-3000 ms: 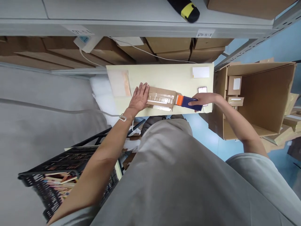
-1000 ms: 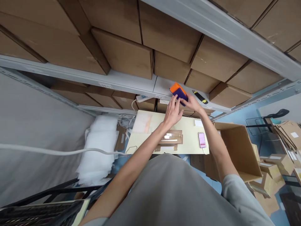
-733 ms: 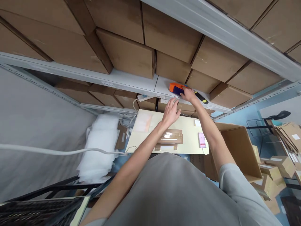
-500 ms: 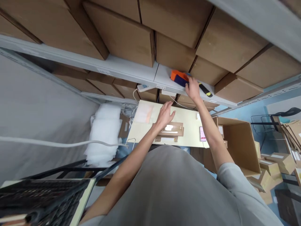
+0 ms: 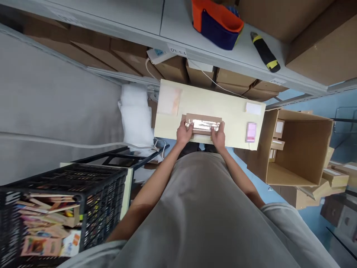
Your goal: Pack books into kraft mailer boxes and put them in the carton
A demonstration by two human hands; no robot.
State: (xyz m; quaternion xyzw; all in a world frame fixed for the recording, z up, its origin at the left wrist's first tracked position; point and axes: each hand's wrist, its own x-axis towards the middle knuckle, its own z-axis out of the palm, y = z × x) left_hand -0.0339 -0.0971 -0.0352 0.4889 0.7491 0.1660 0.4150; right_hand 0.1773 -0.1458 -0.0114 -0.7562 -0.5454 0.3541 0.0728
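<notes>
A small flat cardboard box (image 5: pixel 203 117) with shiny clear tape across its top lies on the cream tabletop (image 5: pixel 206 102). My left hand (image 5: pixel 184 133) grips its left end, thumb on the taped face. At the opposite end my right hand (image 5: pixel 218 136) holds it the same way, its thumb pressed on top. Under the box, partly hidden, is another brown piece with a white label (image 5: pixel 202 137). On the shelf above stand an orange and dark blue tape dispenser (image 5: pixel 219 28) and a black and yellow utility knife (image 5: pixel 264 52), both apart from my hands.
A phone (image 5: pixel 251 132) and a white paper slip (image 5: pixel 253 108) lie at the table's right. Beyond stands a large open carton (image 5: pixel 295 149) with small boxes inside. At lower left is a black crate (image 5: pixel 106 197) of packets; white foam wrap (image 5: pixel 136 123) stands behind it.
My right hand has come down from the tape dispenser on the shelf to the box. My left hand has moved onto the box's left end. The view has tilted down.
</notes>
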